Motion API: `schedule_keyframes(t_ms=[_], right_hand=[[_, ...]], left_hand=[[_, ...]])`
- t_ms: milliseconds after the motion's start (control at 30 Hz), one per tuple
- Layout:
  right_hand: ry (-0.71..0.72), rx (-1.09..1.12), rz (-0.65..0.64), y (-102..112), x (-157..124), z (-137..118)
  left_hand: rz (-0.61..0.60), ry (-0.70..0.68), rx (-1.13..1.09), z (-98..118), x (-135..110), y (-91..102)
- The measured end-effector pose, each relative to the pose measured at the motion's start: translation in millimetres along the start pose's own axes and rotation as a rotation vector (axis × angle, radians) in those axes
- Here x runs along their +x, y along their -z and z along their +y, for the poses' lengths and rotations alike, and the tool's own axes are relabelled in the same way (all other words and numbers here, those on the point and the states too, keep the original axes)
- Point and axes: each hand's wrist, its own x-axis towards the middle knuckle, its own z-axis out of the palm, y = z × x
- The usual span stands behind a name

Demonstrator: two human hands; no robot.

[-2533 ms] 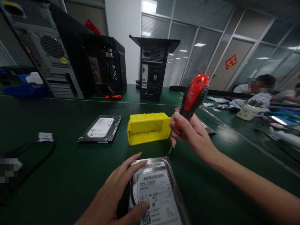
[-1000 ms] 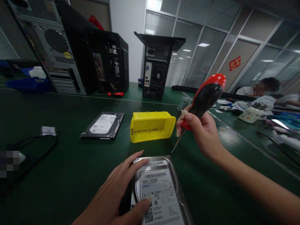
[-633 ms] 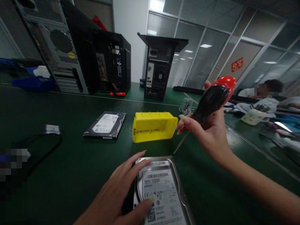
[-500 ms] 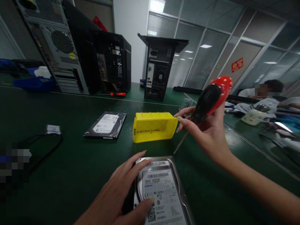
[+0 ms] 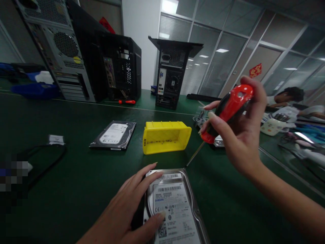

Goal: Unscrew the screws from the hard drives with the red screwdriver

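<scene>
A silver Samsung hard drive (image 5: 175, 206) lies label up on the bench in front of me. My left hand (image 5: 132, 203) rests over its left side, fingers stretched out and apart, thumb on the label. My right hand (image 5: 238, 132) is closed around the red and black handle of a screwdriver (image 5: 235, 101). The shaft slants down to the left, and its tip is at the drive's far right corner. Something small and dark shows at the tip, too small to make out. A yellow plastic bin (image 5: 166, 137) lies on its side just beyond the drive.
A second hard drive (image 5: 114, 135) lies to the left on the green bench (image 5: 83, 183). Computer cases (image 5: 170, 74) stand at the back, with another red screwdriver (image 5: 127, 101) near them. A cable (image 5: 56, 159) lies at left. A person (image 5: 289, 96) is at far right.
The screwdriver's tip has come down to the drive's corner. My right hand has moved right and its grip has shifted up over the handle's end. My left hand stays in place.
</scene>
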Motion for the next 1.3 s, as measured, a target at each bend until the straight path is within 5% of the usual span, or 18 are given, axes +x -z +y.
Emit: schedule_keyframes(t_ms=[333, 567, 733, 900, 1167, 1300], right_hand=[[-0.114, 0.117, 0.12, 5, 5, 3], [-0.073, 0.187, 0.028, 12, 11, -4], [-0.182, 0.358, 0.011, 16, 16, -6], [-0.209, 0.383, -0.248, 18, 30, -1], [-0.144, -0.156, -0.866, 44, 85, -41], [-0.243, -0.225, -0.948, 60, 100, -54]], left_hand=[[-0.028, -0.019, 0.024, 0, 1, 2.2], [0.002, -0.011, 0.017, 1, 1, 0.5], [-0.024, -0.018, 0.034, 0, 1, -0.8], [-0.008, -0.004, 0.029, 1, 1, -1.4], [0.007, -0.05, 0.036, 0, 2, -0.1], [0.002, -0.094, 0.083, -4, 4, -0.6]])
